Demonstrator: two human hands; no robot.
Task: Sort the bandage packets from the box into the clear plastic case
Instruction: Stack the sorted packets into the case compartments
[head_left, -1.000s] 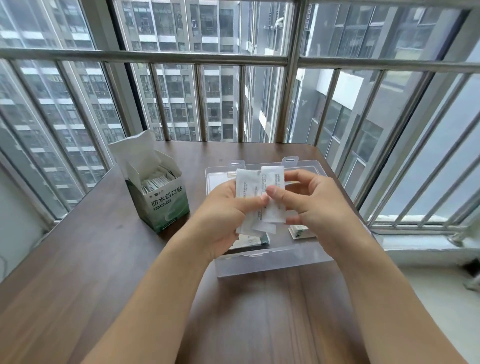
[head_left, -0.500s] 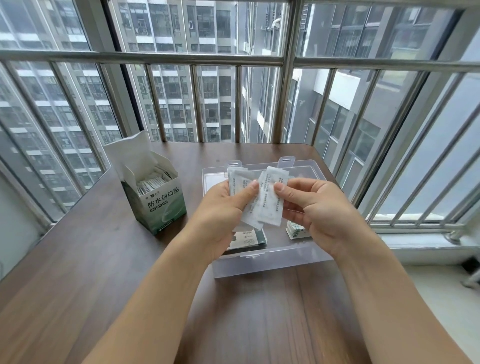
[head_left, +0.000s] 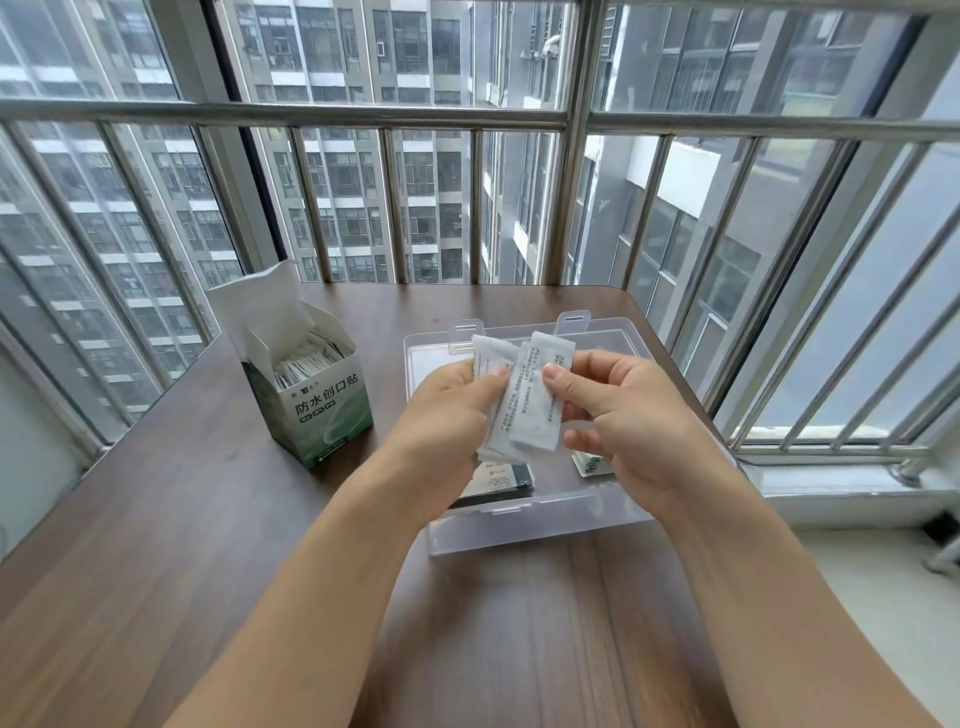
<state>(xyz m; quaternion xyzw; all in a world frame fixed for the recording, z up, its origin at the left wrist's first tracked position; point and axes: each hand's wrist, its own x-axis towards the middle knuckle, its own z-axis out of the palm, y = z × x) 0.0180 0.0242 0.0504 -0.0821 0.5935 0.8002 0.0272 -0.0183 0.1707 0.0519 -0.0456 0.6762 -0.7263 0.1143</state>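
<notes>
Both hands hold white bandage packets above the open clear plastic case (head_left: 524, 525). My left hand (head_left: 447, 421) pinches a small stack of packets (head_left: 485, 358) at its top. My right hand (head_left: 618, 421) grips the front packet (head_left: 535, 410) with thumb and fingers, fanned out from the stack. The green and white bandage box (head_left: 322, 405) stands open at the left of the case, with several packets upright inside. In the case lie a flat dark-edged packet (head_left: 501, 480) under my left hand and a small pile of packets (head_left: 589, 464) under my right hand.
The brown wooden table (head_left: 182, 545) ends at a window with metal bars (head_left: 363, 111) behind the box and case. The table's right edge runs close beside the case, with a sill and floor beyond it.
The packets have been spread apart: my right hand has drawn the front packet to the right and tilted it, away from the stack in my left hand. The view has shifted slightly.
</notes>
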